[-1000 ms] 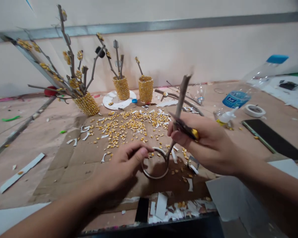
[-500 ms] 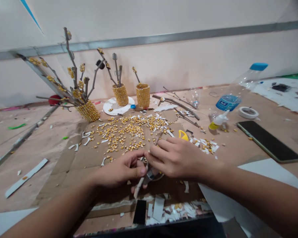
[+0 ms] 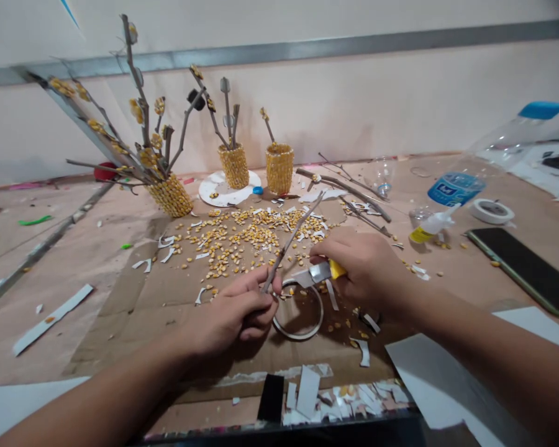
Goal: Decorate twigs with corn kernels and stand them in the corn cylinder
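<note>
My left hand [image 3: 245,304] is closed around the lower part of a thin twig [image 3: 289,241], which points up and away over the cardboard. My right hand [image 3: 361,267] is wrapped round a yellow-handled knife [image 3: 320,272], its metal blade directed left towards the twig and slightly apart from it. Beneath the blade, a thin white ring [image 3: 322,310] lies on the brown cardboard [image 3: 135,323]. Loose corn kernels [image 3: 254,239] are spread beyond both hands, mixed with white paper scraps.
Corn-covered pots [image 3: 279,171] with twigs stand at the back. To the right are cut branches [image 3: 345,189], a glue bottle [image 3: 431,226], a plastic bottle [image 3: 456,186], a tape roll [image 3: 492,211] and a phone [image 3: 526,267]. Paper scraps [image 3: 310,391] lie at the front edge.
My hands have moved apart; the right hand has drawn the knife away from the twig's near end. The twig now points up and away, and the white ring is uncovered. The view has shifted.
</note>
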The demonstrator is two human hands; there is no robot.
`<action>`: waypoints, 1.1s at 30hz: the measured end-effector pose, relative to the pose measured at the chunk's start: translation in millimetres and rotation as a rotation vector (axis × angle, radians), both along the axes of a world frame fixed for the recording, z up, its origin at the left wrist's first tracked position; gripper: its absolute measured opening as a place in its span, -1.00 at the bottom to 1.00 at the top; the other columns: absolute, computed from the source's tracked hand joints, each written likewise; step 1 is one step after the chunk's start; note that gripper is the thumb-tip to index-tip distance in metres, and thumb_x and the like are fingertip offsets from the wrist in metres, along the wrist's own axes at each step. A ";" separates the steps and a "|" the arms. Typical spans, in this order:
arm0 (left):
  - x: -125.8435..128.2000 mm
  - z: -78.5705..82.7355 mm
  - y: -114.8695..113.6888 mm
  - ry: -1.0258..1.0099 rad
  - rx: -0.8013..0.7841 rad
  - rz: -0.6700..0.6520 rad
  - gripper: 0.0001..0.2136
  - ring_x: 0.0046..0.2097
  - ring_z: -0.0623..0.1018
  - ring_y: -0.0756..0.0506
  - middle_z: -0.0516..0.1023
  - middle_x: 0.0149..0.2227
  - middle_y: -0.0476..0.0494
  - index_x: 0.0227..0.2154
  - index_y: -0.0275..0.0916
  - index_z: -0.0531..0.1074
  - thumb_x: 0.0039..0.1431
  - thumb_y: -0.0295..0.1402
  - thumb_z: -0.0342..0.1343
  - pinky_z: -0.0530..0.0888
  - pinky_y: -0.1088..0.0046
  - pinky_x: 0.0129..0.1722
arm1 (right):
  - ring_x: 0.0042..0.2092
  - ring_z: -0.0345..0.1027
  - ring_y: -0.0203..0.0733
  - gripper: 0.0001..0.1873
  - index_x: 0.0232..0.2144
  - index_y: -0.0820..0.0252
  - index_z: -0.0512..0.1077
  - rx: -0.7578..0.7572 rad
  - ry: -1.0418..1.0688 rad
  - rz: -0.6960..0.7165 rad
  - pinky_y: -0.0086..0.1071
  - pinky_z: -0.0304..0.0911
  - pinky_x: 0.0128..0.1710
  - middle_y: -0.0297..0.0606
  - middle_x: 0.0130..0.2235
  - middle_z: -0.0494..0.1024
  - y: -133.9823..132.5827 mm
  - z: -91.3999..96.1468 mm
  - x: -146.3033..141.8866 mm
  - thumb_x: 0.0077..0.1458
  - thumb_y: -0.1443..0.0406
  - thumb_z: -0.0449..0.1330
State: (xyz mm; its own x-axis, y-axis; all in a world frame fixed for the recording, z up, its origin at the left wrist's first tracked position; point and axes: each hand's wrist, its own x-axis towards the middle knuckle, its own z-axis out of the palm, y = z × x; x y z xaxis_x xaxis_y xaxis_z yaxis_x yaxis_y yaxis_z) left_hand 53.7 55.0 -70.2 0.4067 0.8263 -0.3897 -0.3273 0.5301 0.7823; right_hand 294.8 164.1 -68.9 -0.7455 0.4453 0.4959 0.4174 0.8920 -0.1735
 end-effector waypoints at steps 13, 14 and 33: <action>20.8 6.5 -9.0 -0.008 -0.028 0.134 -0.63 -0.61 -0.11 0.12 0.08 -0.59 0.25 -0.29 -0.17 0.32 0.29 -0.02 0.30 -0.11 0.65 -0.67 | -0.44 0.17 -0.15 -0.37 -0.30 0.21 0.47 -0.016 -0.119 -0.224 -0.30 -0.19 -0.42 -0.15 -0.38 0.51 -29.2 -1.7 -18.6 0.51 -0.05 -0.18; 21.6 6.2 -9.3 -0.003 -0.025 0.139 -0.64 -0.61 -0.11 0.12 0.08 -0.59 0.25 -0.30 -0.17 0.32 0.30 -0.02 0.29 -0.10 0.65 -0.67 | -0.45 0.17 -0.15 -0.36 -0.30 0.21 0.48 -0.005 -0.120 -0.241 -0.30 -0.20 -0.43 -0.14 -0.39 0.51 -29.4 -2.6 -19.1 0.51 -0.06 -0.18; 32.5 4.0 -5.2 0.046 -0.044 0.243 -0.64 -0.64 -0.08 0.12 0.02 -0.62 0.28 -0.35 -0.14 0.27 0.29 -0.05 0.30 -0.05 0.68 -0.68 | -0.54 0.18 -0.20 -0.14 -0.42 0.19 0.51 0.202 -0.282 -0.379 -0.27 -0.33 -0.45 -0.13 -0.48 0.57 -15.2 -0.3 -22.4 0.48 -0.18 -0.34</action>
